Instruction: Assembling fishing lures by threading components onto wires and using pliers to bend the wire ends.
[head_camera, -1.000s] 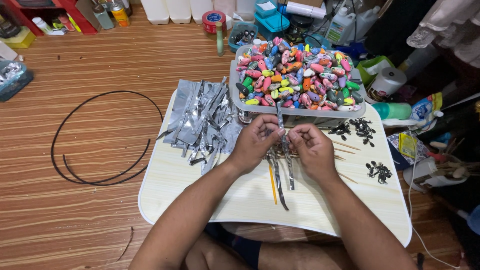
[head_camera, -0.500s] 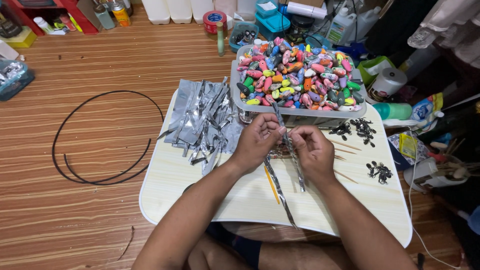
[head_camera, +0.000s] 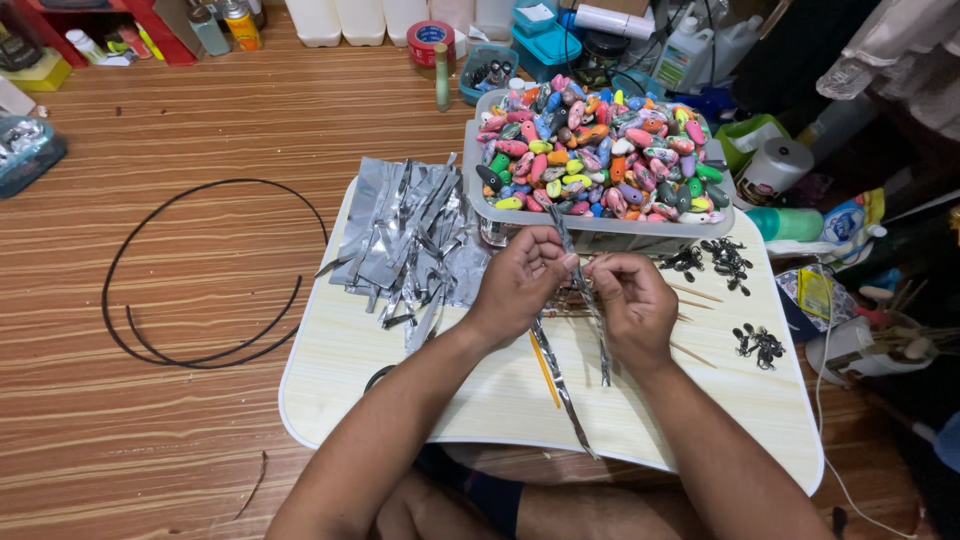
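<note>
**Fingers pinch thin foil strips above the bench**

Fingers (head_camera: 557, 262) of the left hand (head_camera: 515, 285) and right hand (head_camera: 632, 303) pinch long, thin silver foil strips (head_camera: 585, 330), which hang over the pale wooden bench (head_camera: 420, 390), just in front of the clear plastic tub of colourful bean-shaped lures (head_camera: 590, 165). Strips look feather-light, limp and easily creased; a hold near the upper ends seems best.
</note>
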